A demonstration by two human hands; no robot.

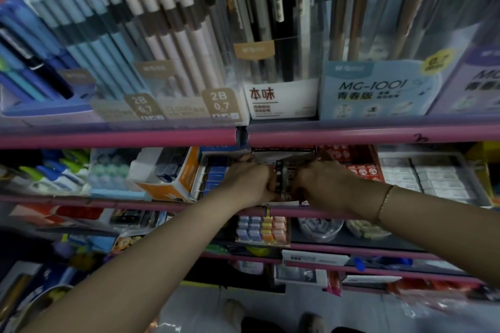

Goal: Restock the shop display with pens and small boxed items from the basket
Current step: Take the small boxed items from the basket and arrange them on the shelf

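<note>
- My left hand (247, 182) and right hand (320, 184) meet at the middle shelf (121, 204), fingers curled round a small dark boxed item (284, 180) pinched between them.
- The item sits at 12 o'clock from me, just above the shelf's pink front rail, over an open display box (281, 153); blue boxes (213, 173) lie at its 9 o'clock, red ones (359, 162) at its 3 o'clock.
- The step in hand, I judge, is seating this item in its row.
- Next calls for easing it down squarely, then loosening both grips.
- The basket is out of view.
</note>
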